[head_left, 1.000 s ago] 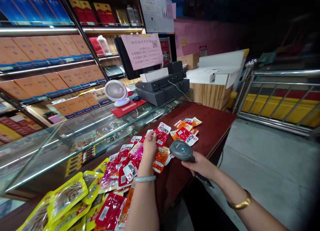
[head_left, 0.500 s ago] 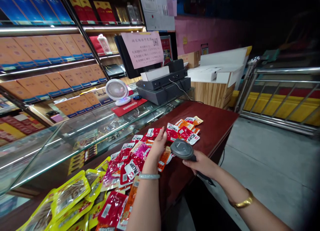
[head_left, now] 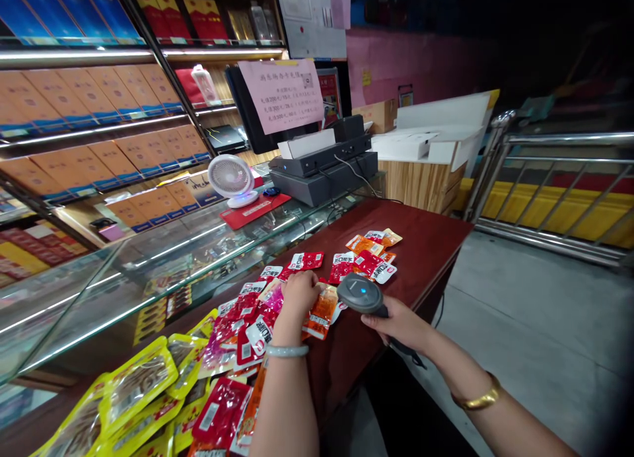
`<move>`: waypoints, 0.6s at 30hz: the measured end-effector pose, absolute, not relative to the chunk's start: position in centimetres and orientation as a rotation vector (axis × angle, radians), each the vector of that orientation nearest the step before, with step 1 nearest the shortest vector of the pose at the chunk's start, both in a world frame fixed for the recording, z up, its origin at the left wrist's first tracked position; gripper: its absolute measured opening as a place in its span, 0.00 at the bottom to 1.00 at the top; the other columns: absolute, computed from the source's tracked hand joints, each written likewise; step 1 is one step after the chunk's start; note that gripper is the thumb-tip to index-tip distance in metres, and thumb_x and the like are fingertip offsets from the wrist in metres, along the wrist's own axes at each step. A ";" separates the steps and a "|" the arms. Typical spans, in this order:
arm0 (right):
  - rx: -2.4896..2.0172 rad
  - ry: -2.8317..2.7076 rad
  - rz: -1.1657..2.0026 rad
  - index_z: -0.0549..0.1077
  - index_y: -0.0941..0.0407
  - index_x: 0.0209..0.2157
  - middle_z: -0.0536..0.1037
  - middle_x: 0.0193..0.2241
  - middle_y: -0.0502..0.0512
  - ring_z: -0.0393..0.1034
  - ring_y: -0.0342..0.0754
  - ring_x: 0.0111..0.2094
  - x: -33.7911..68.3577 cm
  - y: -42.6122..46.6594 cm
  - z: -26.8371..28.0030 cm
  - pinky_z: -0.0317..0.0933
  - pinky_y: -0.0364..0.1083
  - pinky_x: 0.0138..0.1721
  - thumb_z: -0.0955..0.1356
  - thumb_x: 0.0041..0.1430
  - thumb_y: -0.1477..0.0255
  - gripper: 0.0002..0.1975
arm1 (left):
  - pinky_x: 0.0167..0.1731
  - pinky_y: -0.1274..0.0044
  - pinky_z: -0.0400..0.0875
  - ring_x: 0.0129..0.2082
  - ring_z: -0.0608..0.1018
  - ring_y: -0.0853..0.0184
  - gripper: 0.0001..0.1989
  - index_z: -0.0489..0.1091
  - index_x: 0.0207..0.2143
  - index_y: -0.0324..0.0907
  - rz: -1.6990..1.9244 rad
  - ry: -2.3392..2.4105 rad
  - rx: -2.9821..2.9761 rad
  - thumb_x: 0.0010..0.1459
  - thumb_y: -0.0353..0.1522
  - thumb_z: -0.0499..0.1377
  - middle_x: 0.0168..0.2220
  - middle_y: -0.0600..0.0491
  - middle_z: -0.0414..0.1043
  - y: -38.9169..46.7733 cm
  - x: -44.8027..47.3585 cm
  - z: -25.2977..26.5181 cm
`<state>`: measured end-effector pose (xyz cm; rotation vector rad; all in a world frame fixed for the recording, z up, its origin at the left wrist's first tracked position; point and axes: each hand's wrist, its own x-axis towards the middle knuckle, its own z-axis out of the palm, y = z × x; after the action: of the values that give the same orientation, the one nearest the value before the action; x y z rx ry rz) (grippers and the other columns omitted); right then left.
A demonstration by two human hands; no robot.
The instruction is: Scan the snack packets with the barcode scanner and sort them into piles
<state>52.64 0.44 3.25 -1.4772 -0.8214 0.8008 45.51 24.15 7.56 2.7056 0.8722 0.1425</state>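
Observation:
My right hand (head_left: 399, 325) is wrapped around the handle of a dark grey barcode scanner (head_left: 360, 294), whose head points left above the dark red counter; a small blue light shows on it. My left hand (head_left: 300, 292) rests in the pile of snack packets with its fingers curled down. An orange snack packet (head_left: 323, 310) lies against its right side; what the fingers hold, if anything, is hidden. Red and pink packets (head_left: 242, 306) spread to its left. Beyond the scanner lies a separate group of red and orange packets (head_left: 366, 259). Yellow-edged packets (head_left: 141, 374) are heaped at the lower left.
A glass display case (head_left: 198, 242) runs along the counter (head_left: 416, 229). A white fan (head_left: 230, 179) stands on it, beside a dark monitor (head_left: 245, 113) and grey cash drawer (head_left: 324, 179). Shelves of boxes (head_left: 99, 100) line the left; a metal railing (head_left: 569, 140) stands right.
My left hand has moved back and left from the red packets, and its fingers have curled in. More of the orange packet shows. The scanner stays in place, its blue light now on.

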 end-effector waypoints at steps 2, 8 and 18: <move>-1.470 -0.821 0.798 0.71 0.56 0.39 0.66 0.14 0.41 0.59 0.40 0.15 52.6 0.4 3.3 0.54 0.40 0.19 0.74 0.56 0.56 0.19 | 0.37 0.73 0.64 0.38 0.77 0.60 0.07 0.72 0.36 0.44 0.319 0.908 2.511 0.60 0.37 0.59 0.35 0.49 0.77 24.5 45.7 7.2; -1.430 -0.825 0.827 0.72 0.56 0.41 0.66 0.15 0.40 0.58 0.40 0.15 52.6 0.3 3.2 0.54 0.40 0.18 0.74 0.56 0.55 0.21 | 0.27 0.78 0.64 0.24 0.71 0.68 0.12 0.69 0.31 0.43 0.584 0.724 1.952 0.62 0.41 0.55 0.24 0.56 0.68 24.7 46.4 5.9; -1.426 -0.857 0.805 0.70 0.56 0.37 0.67 0.15 0.40 0.59 0.40 0.15 52.9 0.1 2.6 0.55 0.40 0.19 0.73 0.58 0.54 0.20 | 0.16 0.78 0.63 0.15 0.69 0.70 0.11 0.71 0.35 0.42 0.452 0.682 1.814 0.61 0.40 0.56 0.19 0.58 0.65 23.0 47.3 6.6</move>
<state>52.95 0.11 2.60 -1.4256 -0.8572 0.8050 47.33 22.98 6.57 1.8135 0.6823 0.4520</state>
